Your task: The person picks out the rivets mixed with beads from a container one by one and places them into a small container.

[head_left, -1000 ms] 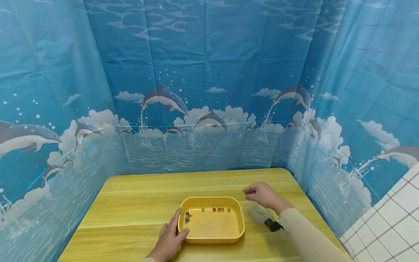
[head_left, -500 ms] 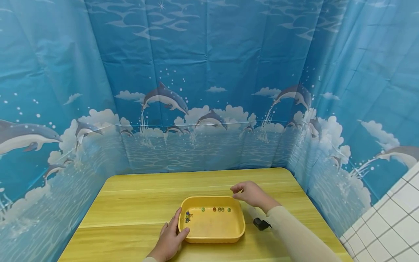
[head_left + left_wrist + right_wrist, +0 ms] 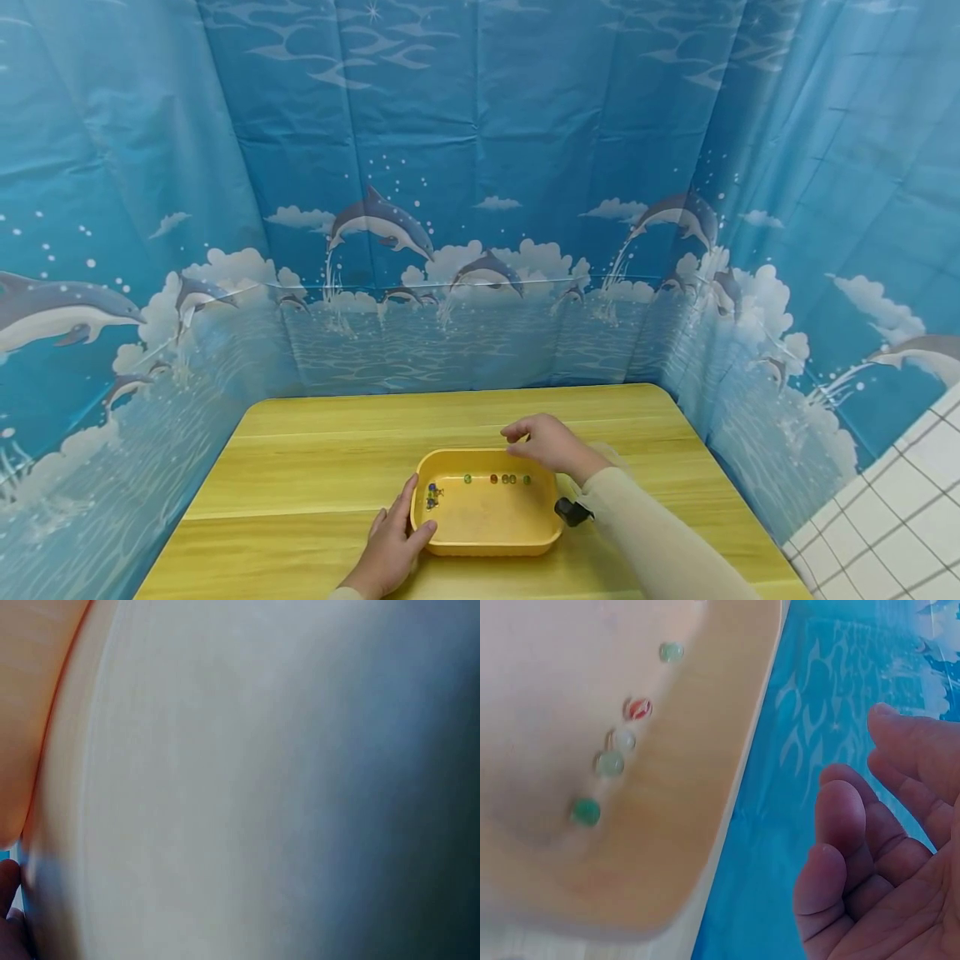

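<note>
A shallow yellow plastic tray (image 3: 487, 550) sits near the front of the table in the head view. At its left side my left hand (image 3: 387, 546) grips it, fingers along the outer wall and thumb over the front corner. The left wrist view is mostly a pale blur. A row of glass marbles (image 3: 610, 763), green, red-and-white and pale, lies along the tray's far side. Several more marbles (image 3: 432, 498), some blue, cluster at its left end. Above the far right rim hovers my right hand (image 3: 551, 442), fingers loosely bent, nothing between them in the right wrist view.
The yellow wood-grain table (image 3: 300, 467) extends around the tray on every side shown. Blue curtains (image 3: 480, 333) printed with dolphins hang behind it and at both sides. A black wrist device (image 3: 573, 511) hangs beneath the right sleeve, overlapping the tray's right edge.
My right hand has moved left, from beside the tray's right end to over its far right rim. The left hand, the tray and the marbles have kept their places.
</note>
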A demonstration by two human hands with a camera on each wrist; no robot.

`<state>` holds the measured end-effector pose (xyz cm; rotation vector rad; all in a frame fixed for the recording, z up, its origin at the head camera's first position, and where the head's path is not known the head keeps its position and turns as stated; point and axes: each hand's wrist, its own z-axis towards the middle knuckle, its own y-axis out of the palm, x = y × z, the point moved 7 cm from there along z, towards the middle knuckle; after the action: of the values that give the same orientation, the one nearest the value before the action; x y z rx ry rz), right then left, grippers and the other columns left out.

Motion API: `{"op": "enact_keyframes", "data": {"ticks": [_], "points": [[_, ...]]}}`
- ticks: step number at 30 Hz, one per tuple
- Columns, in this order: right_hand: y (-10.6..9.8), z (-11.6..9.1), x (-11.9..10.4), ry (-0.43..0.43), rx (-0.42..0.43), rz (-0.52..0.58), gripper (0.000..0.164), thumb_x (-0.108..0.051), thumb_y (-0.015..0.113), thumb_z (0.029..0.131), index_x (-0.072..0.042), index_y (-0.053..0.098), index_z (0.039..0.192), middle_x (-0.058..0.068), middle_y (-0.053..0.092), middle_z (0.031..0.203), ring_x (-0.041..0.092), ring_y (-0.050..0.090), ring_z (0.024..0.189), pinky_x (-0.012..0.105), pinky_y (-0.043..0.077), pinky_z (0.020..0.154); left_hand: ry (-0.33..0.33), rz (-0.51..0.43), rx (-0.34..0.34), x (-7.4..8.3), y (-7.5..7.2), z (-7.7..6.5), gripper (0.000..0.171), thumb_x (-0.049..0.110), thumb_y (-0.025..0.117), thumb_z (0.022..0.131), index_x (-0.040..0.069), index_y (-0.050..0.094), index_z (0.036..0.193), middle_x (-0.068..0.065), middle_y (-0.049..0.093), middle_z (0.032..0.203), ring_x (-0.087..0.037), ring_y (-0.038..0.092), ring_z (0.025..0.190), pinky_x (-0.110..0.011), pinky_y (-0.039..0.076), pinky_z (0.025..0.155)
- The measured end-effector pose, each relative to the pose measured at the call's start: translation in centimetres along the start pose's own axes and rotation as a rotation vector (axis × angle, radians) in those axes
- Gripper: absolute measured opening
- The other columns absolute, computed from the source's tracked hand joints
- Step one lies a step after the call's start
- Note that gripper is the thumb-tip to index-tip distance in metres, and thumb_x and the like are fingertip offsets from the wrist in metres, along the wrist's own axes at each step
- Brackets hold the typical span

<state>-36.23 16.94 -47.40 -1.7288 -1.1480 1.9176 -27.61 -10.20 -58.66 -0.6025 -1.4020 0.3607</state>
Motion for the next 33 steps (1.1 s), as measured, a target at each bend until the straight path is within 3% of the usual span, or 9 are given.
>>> {"op": "enact_keyframes", "data": {"ticks": [9, 21, 23, 25, 29, 31, 33], "points": [[2.0, 1.0, -1.8, -0.053, -0.047, 0.031, 0.03, -0.022, 0.075, 0.099, -0.016, 0.076, 0.129, 0.004, 0.076, 0.124, 0.028, 0.069, 0.119, 0.051, 0.059, 0.1, 0.006, -0.013, -0.009, 0.2, -0.1, -0.1, 0.08, 0.043, 0.059, 0.107, 0.019, 0.016, 0.171, -0.019, 0.029, 0.172, -0.047, 0.028, 0.158, -0.076, 0.001, 0.122], [4.6, 2.1, -3.6, -0.065, -0.072, 0.055, 0.029, -0.018, 0.075, 0.099, -0.015, 0.077, 0.128, 0.011, 0.075, 0.13, 0.031, 0.069, 0.122, 0.053, 0.058, 0.102, 0.005, -0.002, -0.015, -0.1, 0.0, 0.1, 0.08, 0.045, 0.058, 0.107, 0.019, 0.016, 0.171, -0.019, 0.03, 0.171, -0.047, 0.029, 0.158, -0.077, 0.001, 0.121], [5.0, 2.3, -3.9, -0.06, -0.072, 0.056, 0.029, -0.018, 0.075, 0.099, -0.015, 0.077, 0.128, 0.01, 0.075, 0.129, 0.029, 0.072, 0.112, 0.051, 0.061, 0.094, 0.006, -0.004, -0.015, -0.2, 0.0, 0.1, 0.08, 0.045, 0.058, 0.107, 0.02, 0.016, 0.171, -0.019, 0.031, 0.171, -0.047, 0.029, 0.158, -0.077, 0.001, 0.121], [5.4, 2.5, -4.1, -0.054, -0.075, 0.06, 0.029, -0.017, 0.075, 0.099, -0.015, 0.077, 0.128, 0.009, 0.075, 0.127, 0.025, 0.072, 0.087, 0.048, 0.063, 0.079, 0.008, -0.003, -0.014, -0.3, 0.0, 0.2, 0.08, 0.046, 0.058, 0.107, 0.02, 0.017, 0.171, -0.019, 0.031, 0.171, -0.048, 0.029, 0.157, -0.078, 0.001, 0.121], [6.3, 2.8, -4.3, -0.037, -0.09, 0.097, 0.031, -0.015, 0.073, 0.1, -0.011, 0.075, 0.13, 0.013, 0.074, 0.127, 0.02, 0.045, 0.046, 0.039, 0.052, 0.048, 0.006, -0.003, -0.017, -0.5, 0.2, 0.3, 0.08, 0.047, 0.057, 0.107, 0.02, 0.015, 0.171, -0.019, 0.03, 0.172, -0.048, 0.03, 0.157, -0.076, 0.001, 0.121], [6.7, 3.0, -4.2, -0.03, -0.094, 0.099, 0.032, -0.015, 0.073, 0.1, -0.01, 0.075, 0.131, 0.014, 0.073, 0.128, 0.016, 0.038, 0.044, 0.034, 0.046, 0.045, 0.009, -0.002, -0.019, -0.5, 0.2, 0.3, 0.08, 0.047, 0.056, 0.108, 0.019, 0.015, 0.171, -0.019, 0.029, 0.172, -0.048, 0.03, 0.157, -0.077, 0.001, 0.121], [7.0, 3.2, -4.2, -0.026, -0.092, 0.088, 0.032, -0.016, 0.073, 0.1, -0.01, 0.075, 0.131, 0.013, 0.074, 0.128, 0.014, 0.044, 0.05, 0.031, 0.046, 0.048, 0.007, 0.002, -0.024, -0.4, 0.2, 0.3, 0.081, 0.048, 0.056, 0.108, 0.019, 0.015, 0.171, -0.019, 0.029, 0.172, -0.047, 0.029, 0.157, -0.078, 0.001, 0.121]]}}
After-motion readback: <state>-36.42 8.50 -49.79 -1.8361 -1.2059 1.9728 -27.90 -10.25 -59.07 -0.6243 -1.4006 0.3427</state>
